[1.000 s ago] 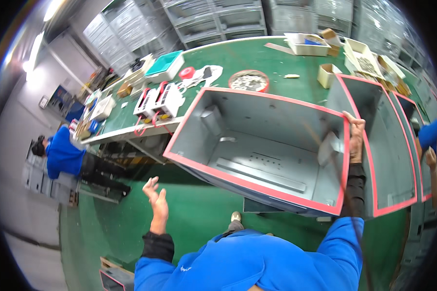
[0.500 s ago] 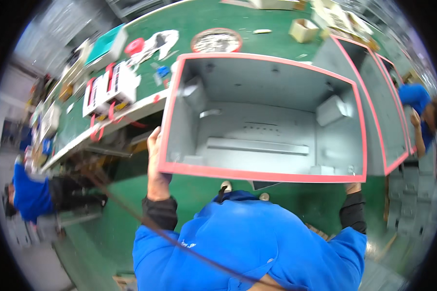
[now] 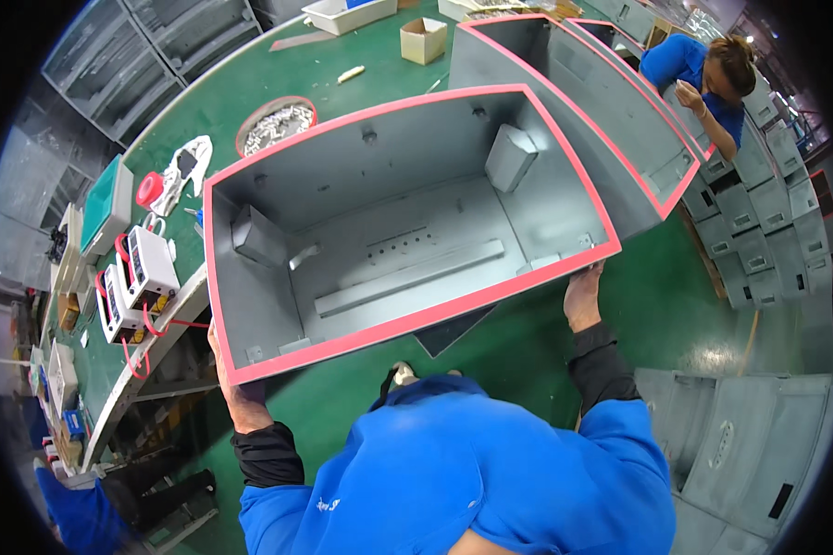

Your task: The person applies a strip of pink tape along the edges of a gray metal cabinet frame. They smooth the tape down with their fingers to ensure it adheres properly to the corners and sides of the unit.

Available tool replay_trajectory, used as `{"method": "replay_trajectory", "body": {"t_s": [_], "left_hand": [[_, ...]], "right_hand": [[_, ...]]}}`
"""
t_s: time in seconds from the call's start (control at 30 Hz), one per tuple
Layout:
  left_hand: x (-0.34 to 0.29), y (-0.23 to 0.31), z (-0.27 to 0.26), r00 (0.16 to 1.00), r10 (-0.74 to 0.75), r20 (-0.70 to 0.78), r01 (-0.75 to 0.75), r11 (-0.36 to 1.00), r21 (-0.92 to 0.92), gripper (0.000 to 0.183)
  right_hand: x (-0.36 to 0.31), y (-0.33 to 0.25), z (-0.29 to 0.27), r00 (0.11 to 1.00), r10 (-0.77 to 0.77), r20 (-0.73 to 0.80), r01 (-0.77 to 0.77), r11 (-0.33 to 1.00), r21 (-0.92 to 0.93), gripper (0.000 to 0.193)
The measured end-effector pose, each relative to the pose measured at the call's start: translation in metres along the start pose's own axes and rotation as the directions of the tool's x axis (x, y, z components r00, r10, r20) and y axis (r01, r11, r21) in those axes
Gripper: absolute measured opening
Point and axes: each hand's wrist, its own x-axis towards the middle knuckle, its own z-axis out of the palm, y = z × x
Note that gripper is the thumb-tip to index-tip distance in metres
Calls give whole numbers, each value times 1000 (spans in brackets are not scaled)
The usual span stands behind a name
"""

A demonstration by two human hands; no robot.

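Between my two hands is a grey metal enclosure box (image 3: 342,203), its open side up and its rim lined with a pink-red strip. Inside are a long rail, small brackets and a row of holes. My left hand (image 3: 238,384) grips the near left corner, fingers partly hidden behind the wall. At the near right corner my right hand (image 3: 583,294) supports the box from beneath, with its fingertips under the edge. The box is tilted in view, its right side farther away than its left. Its far part overlaps the green-topped workbench.
Two more pink-rimmed boxes (image 3: 611,111) stand on the bench (image 3: 342,79) at the right, near a co-worker (image 3: 703,79). A red bowl of small white parts (image 3: 278,125) and white devices with red cables (image 3: 148,268) lie left. Grey boxes (image 3: 759,222) are stacked right.
The view has turned to the right. The box appears farther left and rotated, its right end now swung away from me. Both hands keep their hold on it.
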Motion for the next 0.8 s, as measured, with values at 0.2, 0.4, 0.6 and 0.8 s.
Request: {"method": "replay_trajectory", "body": {"t_s": [0.2,0.4,0.6,0.8], "left_hand": [[13,-28,-25,997,-82,-7,80,984,-158,45],[37,-42,-36,994,-30,101,26,999,36,39],[32,1,3,983,-138,119,158,971,-177,39],[123,3,-29,972,-163,171,197,959,-206,43]], "right_hand": [[3,33,-34,979,150,136,-162,984,79,61],[-49,7,-20,995,-79,68,84,993,-83,38],[-135,4,-28,996,33,-84,-42,993,-111,33],[-193,17,17,962,-109,-251,84,991,-107,22]]}}
